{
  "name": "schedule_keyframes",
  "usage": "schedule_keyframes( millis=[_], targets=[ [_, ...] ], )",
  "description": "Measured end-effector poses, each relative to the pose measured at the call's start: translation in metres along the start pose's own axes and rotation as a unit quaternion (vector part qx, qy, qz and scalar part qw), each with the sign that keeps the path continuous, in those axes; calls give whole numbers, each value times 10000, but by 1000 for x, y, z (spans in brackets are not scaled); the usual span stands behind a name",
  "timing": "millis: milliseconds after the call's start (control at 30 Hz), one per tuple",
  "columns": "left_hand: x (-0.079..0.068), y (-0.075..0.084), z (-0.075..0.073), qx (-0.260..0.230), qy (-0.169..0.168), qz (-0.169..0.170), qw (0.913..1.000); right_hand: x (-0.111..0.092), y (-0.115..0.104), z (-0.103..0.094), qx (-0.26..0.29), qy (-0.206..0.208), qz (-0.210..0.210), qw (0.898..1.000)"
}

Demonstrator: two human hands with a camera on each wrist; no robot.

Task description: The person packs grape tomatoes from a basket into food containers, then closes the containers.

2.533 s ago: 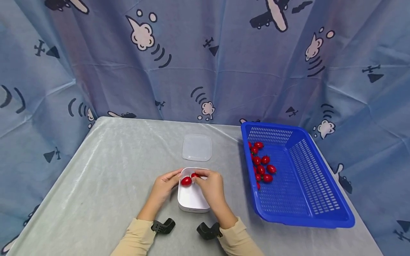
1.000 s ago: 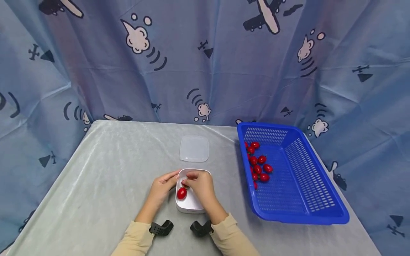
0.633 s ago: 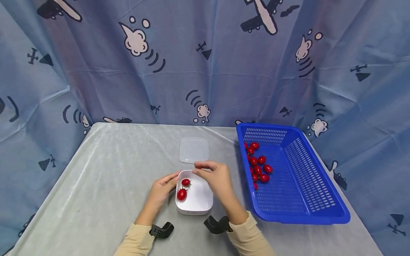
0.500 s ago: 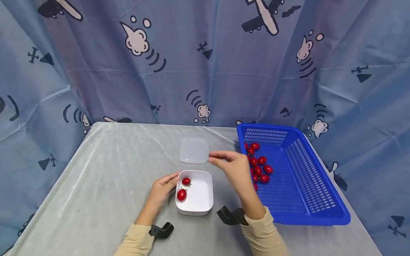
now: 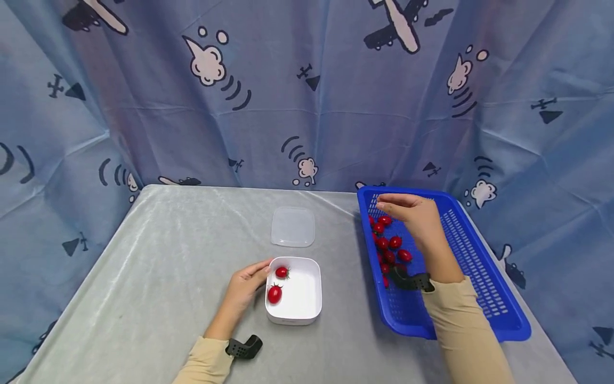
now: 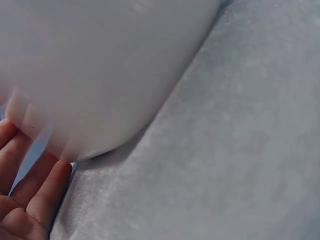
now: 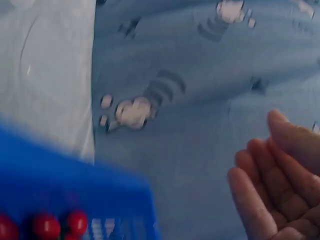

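A square white container (image 5: 300,290) with two cherry tomatoes (image 5: 275,294) along its left side stands on the table in the head view. My left hand (image 5: 242,287) rests against the container's left far corner; in the left wrist view its fairly straight fingers (image 6: 49,192) touch the outer wall. My right hand (image 5: 413,216) is above the blue basket (image 5: 496,298), over its far part, and holds nothing. The right wrist view shows its fingers (image 7: 250,200) loosely bent with the thumb apart. Several more cherry tomatoes (image 5: 395,242) lie along the basket's left side.
Beyond the container a clear square lid (image 5: 293,227) lies flat on the cloth-covered table (image 5: 177,256). The basket's raised rim runs along the right side of the table. A blue patterned curtain (image 5: 268,96) hangs behind.
The right hand has let go of a second cherry tomato inside the container, then moved right and away to above the basket. The left hand has stayed at the container.
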State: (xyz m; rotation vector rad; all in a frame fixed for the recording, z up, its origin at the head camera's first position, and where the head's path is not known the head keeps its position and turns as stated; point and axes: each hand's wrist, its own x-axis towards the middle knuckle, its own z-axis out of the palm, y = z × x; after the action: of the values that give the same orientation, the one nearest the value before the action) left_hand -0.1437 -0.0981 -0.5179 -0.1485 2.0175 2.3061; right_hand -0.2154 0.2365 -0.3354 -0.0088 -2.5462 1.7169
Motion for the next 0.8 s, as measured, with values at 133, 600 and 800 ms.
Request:
schedule_keyframes(
  millis=[133,600,800],
  targets=[
    [-1,0,1,7,21,-6,10000,17,18,-16,228,110,125,9996],
    [-3,0,0,27,24,-53,10000,55,70,-29,94,-313,747,9967],
    [-2,1,2,6,33,36,10000,60,82,-32,126,-220,834,9962]
  ],
)
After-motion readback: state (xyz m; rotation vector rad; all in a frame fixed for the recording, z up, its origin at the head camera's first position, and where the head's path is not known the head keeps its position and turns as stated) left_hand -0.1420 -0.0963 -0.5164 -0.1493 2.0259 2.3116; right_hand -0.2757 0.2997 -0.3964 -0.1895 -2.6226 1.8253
